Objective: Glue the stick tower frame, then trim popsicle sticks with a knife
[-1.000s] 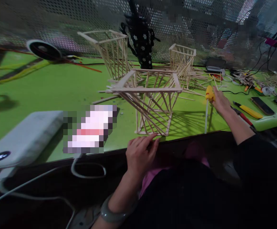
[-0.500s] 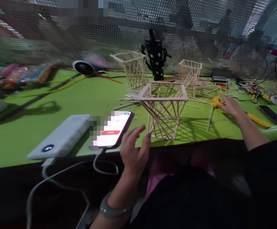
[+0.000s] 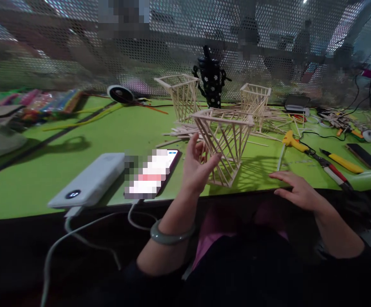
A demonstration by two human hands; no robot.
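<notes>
A basket of thin wooden sticks (image 3: 228,140) stands near the front edge of the green table (image 3: 108,132). My left hand (image 3: 198,166) is raised against the basket's left side, thumb and fingers closed round its sticks. My right hand (image 3: 295,192) hovers low over the table's front edge to the right of the basket, fingers stretched out, holding nothing. A yellow glue gun (image 3: 292,140) lies on the table beyond my right hand. A grey-green bangle (image 3: 169,236) is on my left wrist.
A phone (image 3: 155,170) and a white power bank (image 3: 91,179) with a cable lie left of the basket. Two more stick baskets (image 3: 180,96) (image 3: 255,100), loose sticks, a black flowered bottle (image 3: 211,83), yellow-handled cutters (image 3: 340,160) and a second phone (image 3: 362,154) lie behind. Perforated mesh (image 3: 76,51) closes the back.
My left hand rose from the table edge and took hold of the basket's left side. My right hand let go of the glue gun and drew back to the front edge.
</notes>
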